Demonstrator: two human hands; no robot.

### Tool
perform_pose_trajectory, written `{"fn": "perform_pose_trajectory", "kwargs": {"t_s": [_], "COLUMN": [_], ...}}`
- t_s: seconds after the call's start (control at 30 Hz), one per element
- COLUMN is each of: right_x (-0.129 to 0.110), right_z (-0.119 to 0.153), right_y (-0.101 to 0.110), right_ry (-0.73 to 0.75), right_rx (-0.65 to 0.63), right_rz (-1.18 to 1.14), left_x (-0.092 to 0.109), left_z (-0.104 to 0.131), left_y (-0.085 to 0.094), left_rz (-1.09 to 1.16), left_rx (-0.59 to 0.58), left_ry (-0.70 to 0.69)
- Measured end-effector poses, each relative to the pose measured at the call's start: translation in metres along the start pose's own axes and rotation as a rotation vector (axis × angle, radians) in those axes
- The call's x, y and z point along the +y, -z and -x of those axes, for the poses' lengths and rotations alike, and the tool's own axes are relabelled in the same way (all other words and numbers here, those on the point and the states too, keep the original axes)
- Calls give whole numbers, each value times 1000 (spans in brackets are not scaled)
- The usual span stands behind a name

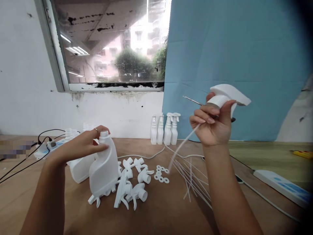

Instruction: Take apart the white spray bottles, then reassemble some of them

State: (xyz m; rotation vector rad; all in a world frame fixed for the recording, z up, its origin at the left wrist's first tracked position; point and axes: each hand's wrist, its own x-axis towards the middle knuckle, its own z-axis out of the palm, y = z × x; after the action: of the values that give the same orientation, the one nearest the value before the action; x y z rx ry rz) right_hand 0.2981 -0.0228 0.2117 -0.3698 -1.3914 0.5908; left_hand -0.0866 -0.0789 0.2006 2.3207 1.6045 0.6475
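My left hand (94, 140) grips a white bottle (104, 169) by its neck; the bottle has no spray head on it. Raised at the right, my right hand (215, 120) holds a white spray head (230, 93) with a thin tube (182, 143) hanging from it. A slim metal tool (193, 100) also sticks out from between those fingers. Several loose spray heads (139, 192) lie right of the bottle. Small white rings (160, 174) lie in the middle of the table, with a bundle of thin tubes (190, 178) beside them.
Several white spray bottles (167, 130) stand by the wall. Another white bottle (80, 168) is behind the held one. Power strips lie at the left (42, 150) and right (281, 186), with cables across the table. A yellow tool (303, 154) is at the far right.
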Motion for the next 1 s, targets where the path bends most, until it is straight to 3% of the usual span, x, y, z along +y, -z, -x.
{"fn": "perform_pose_trajectory", "kwargs": {"t_s": [0.13,0.3,0.63,0.83,1.0], "right_x": [-3,-1,3,4,3], "right_z": [-1,0,0,1,1], "right_y": [9,0,-5,-3,-4], "right_ry": [-35,-65,-205,-205,-252], "right_rx": [-34,-81,-168,-216,-220], "right_rz": [13,-12,-133,-25,-95], "left_x": [-17,-31,-41,-67,-78], "left_z": [1,4,0,-7,-13], "left_y": [7,13,14,14,11], "left_rz": [-84,-208,-337,-387,-372], "left_rx": [89,166,167,147,110], "left_ry": [54,139,247,272,291]}}
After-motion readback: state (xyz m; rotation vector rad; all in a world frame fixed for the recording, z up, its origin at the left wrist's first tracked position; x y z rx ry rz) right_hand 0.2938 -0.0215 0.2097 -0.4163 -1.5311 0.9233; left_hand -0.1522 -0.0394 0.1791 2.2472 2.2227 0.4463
